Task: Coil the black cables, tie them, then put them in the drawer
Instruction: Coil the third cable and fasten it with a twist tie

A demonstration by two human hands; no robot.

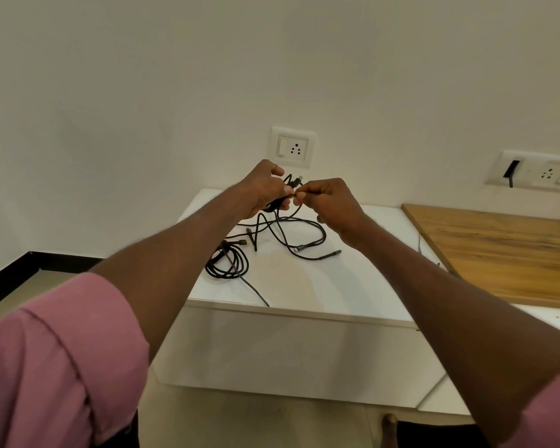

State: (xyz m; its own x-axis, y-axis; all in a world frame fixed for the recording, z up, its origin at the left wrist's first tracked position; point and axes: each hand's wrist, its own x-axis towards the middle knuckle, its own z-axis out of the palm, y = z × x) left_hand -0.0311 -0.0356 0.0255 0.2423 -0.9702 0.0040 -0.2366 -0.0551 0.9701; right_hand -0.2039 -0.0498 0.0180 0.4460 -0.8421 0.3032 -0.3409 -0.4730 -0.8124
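Note:
My left hand (265, 189) and my right hand (328, 205) are raised above a white cabinet top (353, 286), both closed on the same black cable (304, 236). Its plug end sticks up between my hands and the rest hangs down in loose loops onto the top. A second black cable (228, 263) lies coiled at the left of the top, with one end trailing to the front edge. The white drawer front (288, 350) below the top is closed.
A wooden desk top (505, 250) adjoins the cabinet on the right. A wall socket (293, 147) sits behind my hands, and a switch panel (537, 173) is on the right wall. Tiled floor lies to the left.

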